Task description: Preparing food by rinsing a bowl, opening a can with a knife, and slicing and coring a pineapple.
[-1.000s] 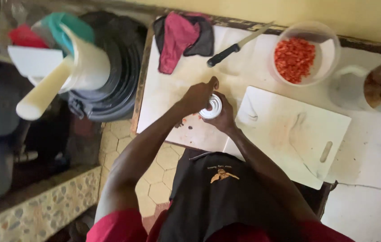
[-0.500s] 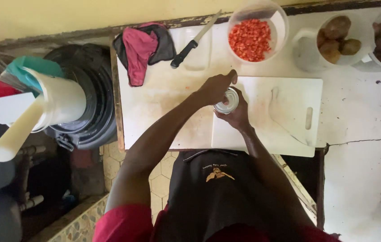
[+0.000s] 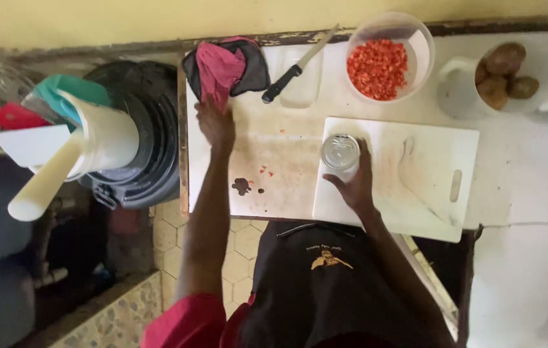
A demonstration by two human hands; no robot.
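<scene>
Tomato bits (image 3: 377,68) sit chopped in the bowl at one o'clock (knife (image 3: 296,66) idle); right hand (image 3: 354,182) clasps the tin can (image 3: 340,152) on the tabletop's cutting board (image 3: 415,187), left hand (image 3: 215,124) reaches open-fingered toward the pink cloth (image 3: 216,67) at eleven.

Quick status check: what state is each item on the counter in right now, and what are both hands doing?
Can: upright on the cutting board, gripped by right hand.
Left hand: on pink cloth.
Knife: lying flat, untouched.
Bowl: holds chopped red pieces.
Pitcher: holds potatoes.
</scene>
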